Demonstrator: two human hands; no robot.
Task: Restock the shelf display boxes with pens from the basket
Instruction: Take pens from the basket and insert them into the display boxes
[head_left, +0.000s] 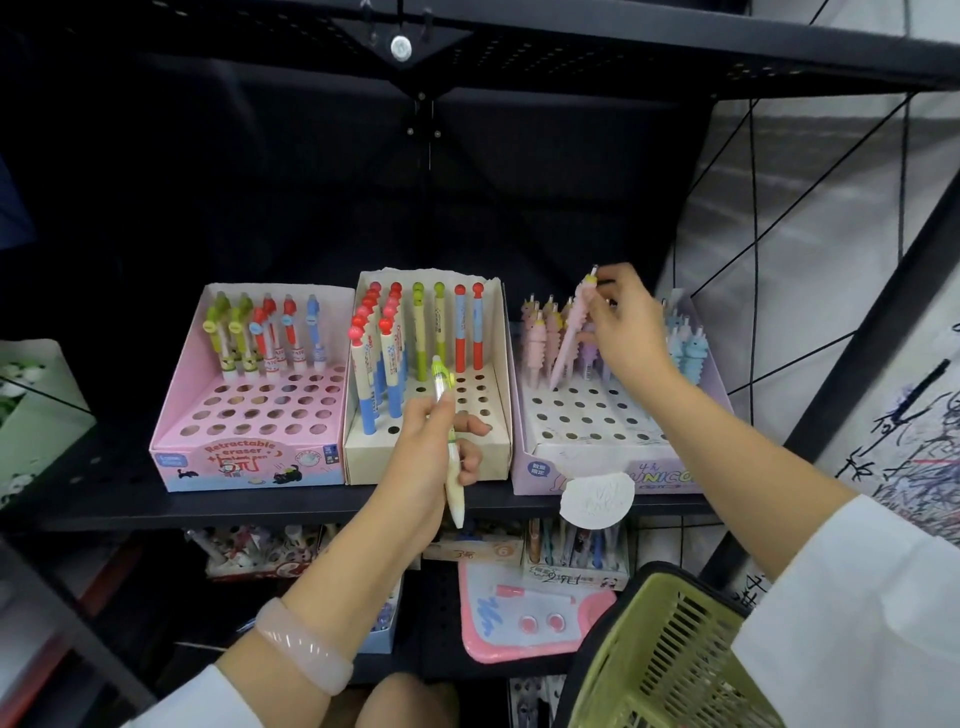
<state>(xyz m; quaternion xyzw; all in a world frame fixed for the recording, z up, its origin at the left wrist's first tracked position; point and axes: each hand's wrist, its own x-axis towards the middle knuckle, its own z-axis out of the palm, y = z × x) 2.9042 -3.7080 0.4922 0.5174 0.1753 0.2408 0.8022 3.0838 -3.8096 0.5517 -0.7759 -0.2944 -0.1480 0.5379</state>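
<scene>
Before the cream box (501, 364), a green pen (451, 441) was gripped by the left hand (426, 457). Right of it, a pink pen (569, 332) was pinched by the right hand (626, 322) over the lilac box (722, 384), apparently mid-insertion; a free hole would be needed. The basket (670, 654) hung below.

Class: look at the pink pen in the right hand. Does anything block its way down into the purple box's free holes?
Nothing visible: the pink pen tilts above open holes in the purple box.
</scene>
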